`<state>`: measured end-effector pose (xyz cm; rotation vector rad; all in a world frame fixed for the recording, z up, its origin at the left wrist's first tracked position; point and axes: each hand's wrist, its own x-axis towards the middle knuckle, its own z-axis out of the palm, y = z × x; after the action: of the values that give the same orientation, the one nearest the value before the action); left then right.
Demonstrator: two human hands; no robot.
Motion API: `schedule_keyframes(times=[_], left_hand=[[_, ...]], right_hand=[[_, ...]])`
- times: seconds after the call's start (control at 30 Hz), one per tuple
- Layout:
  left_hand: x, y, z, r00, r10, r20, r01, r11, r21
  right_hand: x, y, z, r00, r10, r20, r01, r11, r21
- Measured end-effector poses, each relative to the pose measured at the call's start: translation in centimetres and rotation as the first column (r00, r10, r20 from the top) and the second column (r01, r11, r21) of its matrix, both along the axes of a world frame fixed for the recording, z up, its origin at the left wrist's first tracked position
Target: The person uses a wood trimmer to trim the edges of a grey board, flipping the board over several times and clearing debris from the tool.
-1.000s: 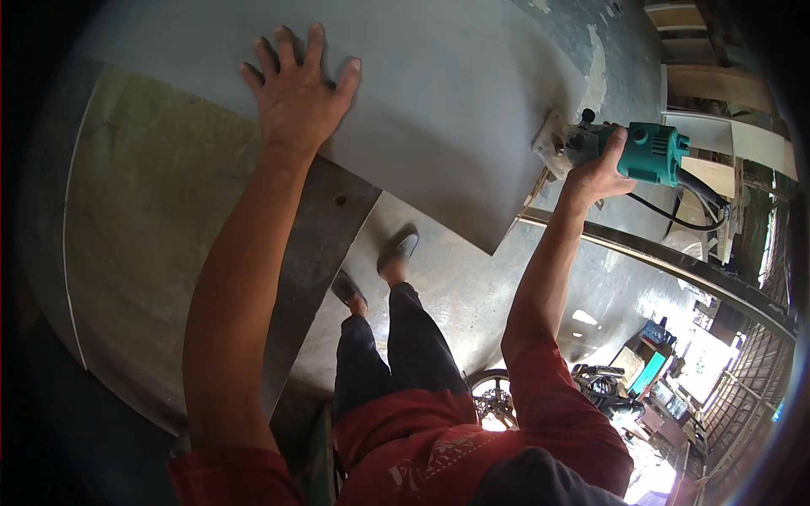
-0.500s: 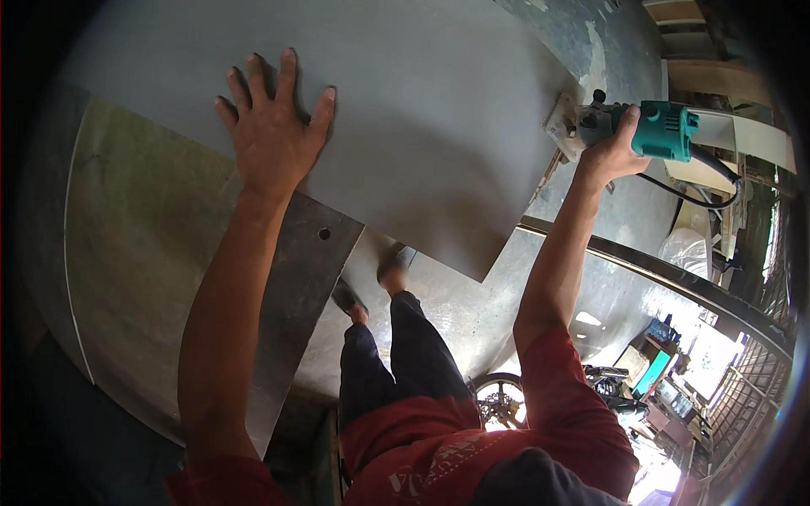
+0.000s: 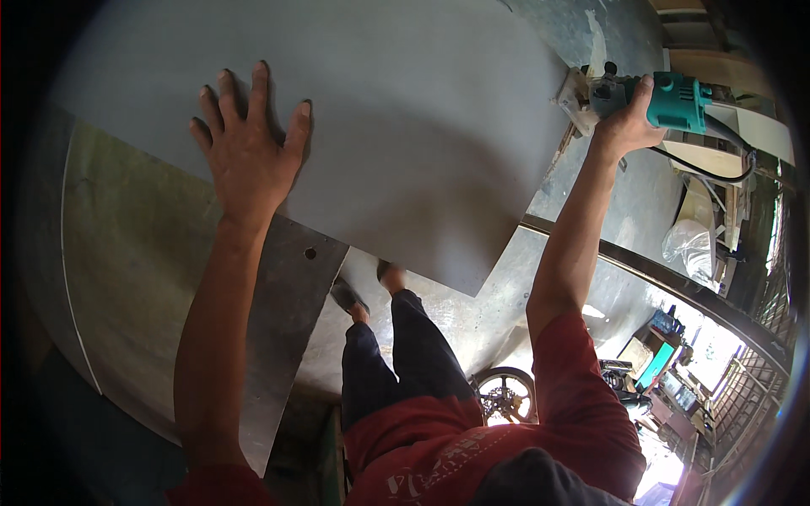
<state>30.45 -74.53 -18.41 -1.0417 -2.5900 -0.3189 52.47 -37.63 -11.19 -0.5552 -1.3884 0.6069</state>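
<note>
My left hand [image 3: 251,160] lies flat, fingers spread, on a large smooth grey panel [image 3: 405,110]. My right hand [image 3: 626,126] is wrapped round the body of a green trim router [image 3: 680,103], which is tipped on its side with its motor end pointing right. The router's clear base [image 3: 576,99] is against the panel's right edge. Its bit is hidden, so I cannot tell whether it touches the edge. A black cord [image 3: 700,174] loops from the tool's rear.
Under the panel's near left side is a dark worktop [image 3: 291,295] with a round hole. A dark rail [image 3: 675,282] crosses the right side. Boards [image 3: 717,76] are stacked at the far right. A spoked wheel [image 3: 506,396] stands behind my legs.
The router and my right hand have moved farther away along the panel's right edge. My left hand keeps its place on the panel; the whole view has shifted slightly.
</note>
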Motion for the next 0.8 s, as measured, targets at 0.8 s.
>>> schedule_keyframes(times=[0.8], left_hand=[[1.6,-3.8,0.4,0.997,0.029,0.065,-0.026,0.999,-0.039]], right_hand=[[-0.5,-0.6,0.4,0.999,0.004,0.035,-0.005,0.999,0.038]])
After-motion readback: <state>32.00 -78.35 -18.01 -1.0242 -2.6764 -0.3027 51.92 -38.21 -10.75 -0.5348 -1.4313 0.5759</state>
